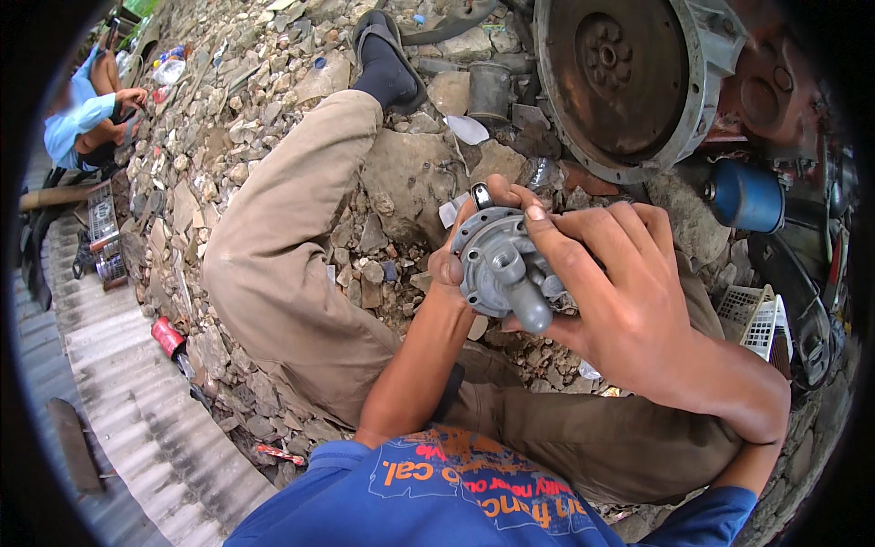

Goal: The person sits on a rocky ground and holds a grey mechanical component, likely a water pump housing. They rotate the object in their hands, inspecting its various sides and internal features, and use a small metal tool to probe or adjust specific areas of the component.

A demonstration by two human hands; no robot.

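Note:
In front of me, above my bent legs, both hands hold a grey cast-metal pump housing (497, 260). It has a round flange with small bolt holes along its rim, a threaded port near the middle and a stubby rounded spout pointing toward me. My left hand (452, 263) grips it from the left and behind, its thumb at the flange's edge; most of its fingers are hidden by the part. My right hand (629, 278) is closed on the right side, index fingertip on the top edge and thumb underneath. A shiny dark piece (481, 194) shows at the left fingers.
A large round engine housing (629, 77) stands at the far right, with a blue canister filter (747, 195) and white plastic basket (749, 317) nearer. Stones cover the ground. Corrugated sheeting (137, 392) and a red can (168, 337) lie left. Another person (87, 118) sits far left.

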